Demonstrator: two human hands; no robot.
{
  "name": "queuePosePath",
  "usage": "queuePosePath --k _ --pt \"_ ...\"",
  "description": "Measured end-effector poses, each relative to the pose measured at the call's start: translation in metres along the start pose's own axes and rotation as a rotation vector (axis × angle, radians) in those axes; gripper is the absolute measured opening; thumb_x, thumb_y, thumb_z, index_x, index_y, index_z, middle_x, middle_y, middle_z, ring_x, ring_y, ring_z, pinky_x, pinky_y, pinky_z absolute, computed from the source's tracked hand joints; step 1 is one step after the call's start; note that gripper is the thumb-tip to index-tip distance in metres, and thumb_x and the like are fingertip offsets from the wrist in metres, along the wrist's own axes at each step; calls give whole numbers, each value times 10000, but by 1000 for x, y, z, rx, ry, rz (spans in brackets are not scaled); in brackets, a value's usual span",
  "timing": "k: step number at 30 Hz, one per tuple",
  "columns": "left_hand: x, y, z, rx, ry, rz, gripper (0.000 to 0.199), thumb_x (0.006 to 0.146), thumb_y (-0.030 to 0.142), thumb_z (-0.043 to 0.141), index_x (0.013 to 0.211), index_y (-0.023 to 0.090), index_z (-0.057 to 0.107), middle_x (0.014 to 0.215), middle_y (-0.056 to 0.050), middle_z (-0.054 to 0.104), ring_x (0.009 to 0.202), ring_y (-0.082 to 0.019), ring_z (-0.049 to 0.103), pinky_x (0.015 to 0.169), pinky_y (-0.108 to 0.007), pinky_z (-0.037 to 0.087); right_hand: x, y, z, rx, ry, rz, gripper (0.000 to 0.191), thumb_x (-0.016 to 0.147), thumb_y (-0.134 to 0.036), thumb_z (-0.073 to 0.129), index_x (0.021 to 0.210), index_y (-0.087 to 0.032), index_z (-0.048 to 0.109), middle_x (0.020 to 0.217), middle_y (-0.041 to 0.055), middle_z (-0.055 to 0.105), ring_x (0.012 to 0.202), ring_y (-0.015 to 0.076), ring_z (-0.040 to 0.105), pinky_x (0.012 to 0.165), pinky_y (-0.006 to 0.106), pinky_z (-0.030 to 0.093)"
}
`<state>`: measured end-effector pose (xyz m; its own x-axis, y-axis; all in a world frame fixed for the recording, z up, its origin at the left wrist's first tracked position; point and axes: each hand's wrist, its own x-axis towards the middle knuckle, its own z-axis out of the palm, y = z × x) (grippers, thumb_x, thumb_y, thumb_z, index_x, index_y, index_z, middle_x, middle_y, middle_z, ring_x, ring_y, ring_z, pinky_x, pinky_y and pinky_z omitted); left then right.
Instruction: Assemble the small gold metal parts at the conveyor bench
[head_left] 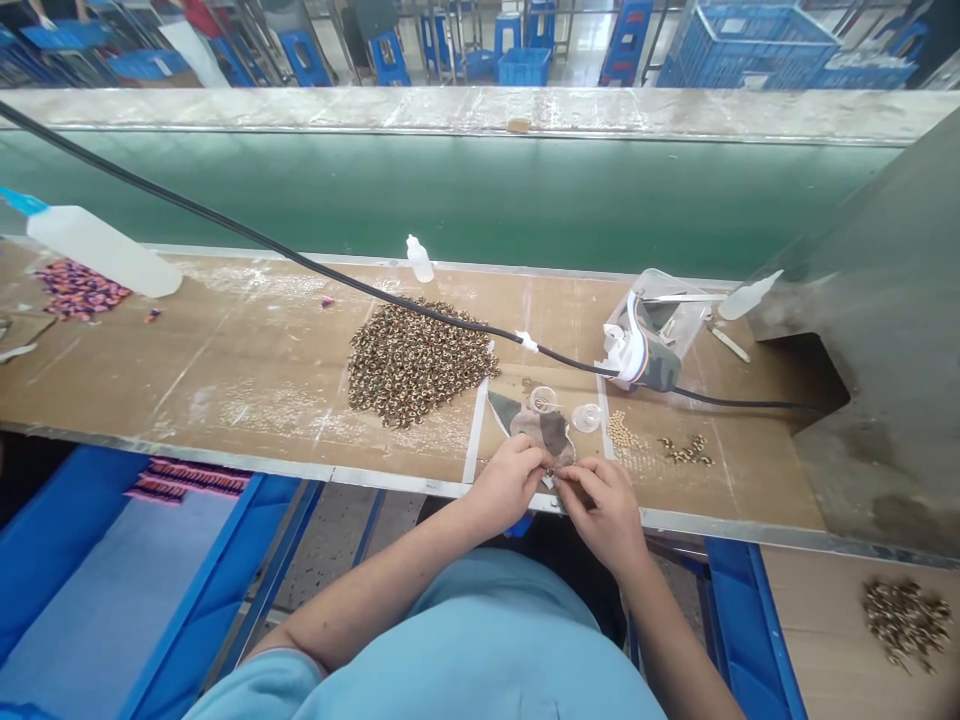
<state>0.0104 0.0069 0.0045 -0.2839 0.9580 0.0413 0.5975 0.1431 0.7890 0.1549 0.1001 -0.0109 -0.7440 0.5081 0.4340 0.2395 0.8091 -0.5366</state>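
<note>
At the table's front edge my left hand (511, 482) and my right hand (607, 508) meet, thumbs and fingers pinched together. What sits between the fingertips is too small and covered to name. Under the fingertips lies a camouflage-patterned cloth (536, 425). Just beyond it are a small round clear dish (544, 400) and a second clear dish (586, 417). Tiny tan beads (621, 430) are spread right of the dishes, with several small brass-coloured pieces (686, 450) farther right. A large heap of similar small metallic pieces (416, 360) lies to the left of the cloth.
A black cable (315, 265) crosses above the table to a wrapped bundle (652, 362) beside a clear plastic box (675, 290). A small white bottle (420, 260) and a large bottle (105, 250) lie toward the back. A metal panel (885, 350) bounds the right; a green belt (450, 195) runs behind.
</note>
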Motion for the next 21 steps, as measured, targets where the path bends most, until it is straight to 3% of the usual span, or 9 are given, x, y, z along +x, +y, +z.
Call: queuePosePath --k 10,21 --pt "-3 0 3 15 65 54 193 828 79 430 869 161 600 855 -64 565 880 -179 544 807 -304 482 2 -4 -1 -52 6 -16 107 870 -254 529 825 -217 620 759 12 609 709 143 556 710 311 382" --pt "-3 2 0 -29 84 51 166 848 121 437 836 162 597 834 -64 622 844 -172 567 788 -300 480 2 -8 5 -110 102 -70 93 875 -214 522 841 -207 608 777 21 614 723 137 567 735 308 397"
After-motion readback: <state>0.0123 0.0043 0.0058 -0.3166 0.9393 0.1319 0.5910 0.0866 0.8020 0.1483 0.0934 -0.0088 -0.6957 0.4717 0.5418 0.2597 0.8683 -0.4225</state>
